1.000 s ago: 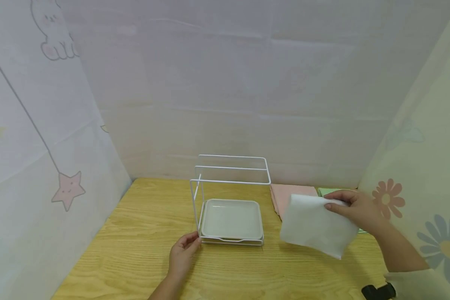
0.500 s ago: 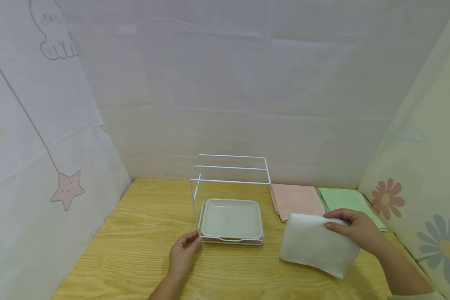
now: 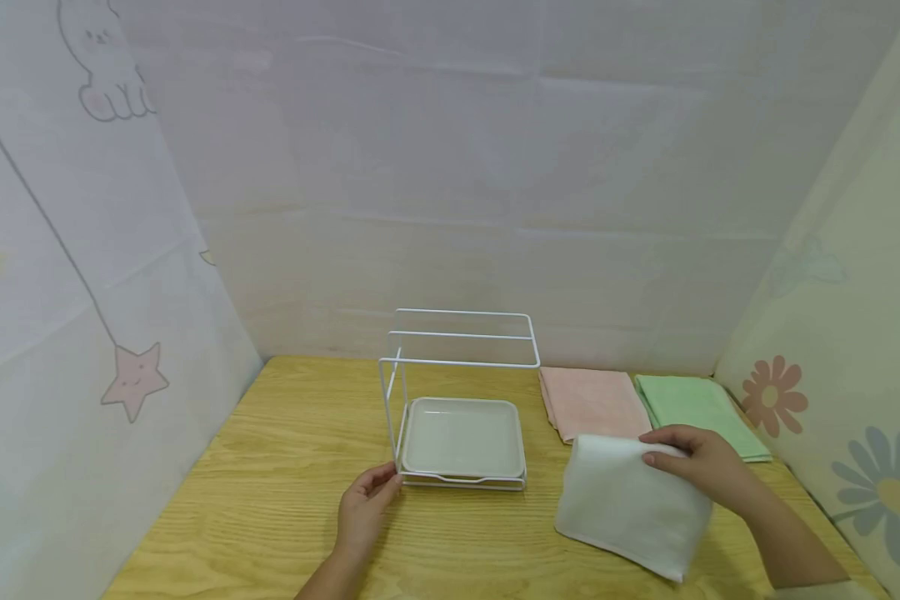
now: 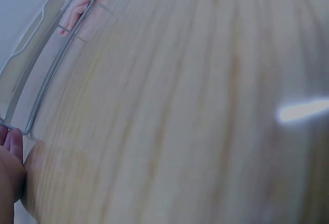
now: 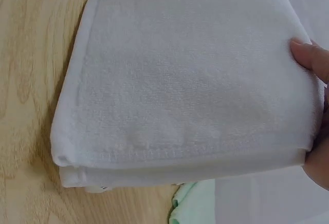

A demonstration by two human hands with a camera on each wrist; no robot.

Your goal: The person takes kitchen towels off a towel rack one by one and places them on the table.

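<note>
A folded white towel (image 3: 633, 508) hangs from my right hand (image 3: 708, 467), pinched along its upper folded edge between thumb and fingers. The right wrist view shows the towel (image 5: 180, 75) close up, its layers stacked and its lower edge over the wood. My left hand (image 3: 367, 508) grips the front left corner of a white wire rack (image 3: 461, 363), thumb and fingers at the base. Inside the rack's base lies a shallow off-white tray (image 3: 463, 437). Only part of the left hand (image 4: 11, 157) appears in the left wrist view, by the rack's wire.
Behind the white towel, a folded pink towel (image 3: 592, 400) and a folded green towel (image 3: 701, 412) lie side by side on the wooden table (image 3: 270, 483). Printed cloth walls (image 3: 457, 167) enclose the table at the back and both sides.
My right hand has lowered the white towel and brought it nearer the front of the table, uncovering the pink and green towels. The left hand keeps its place at the rack.
</note>
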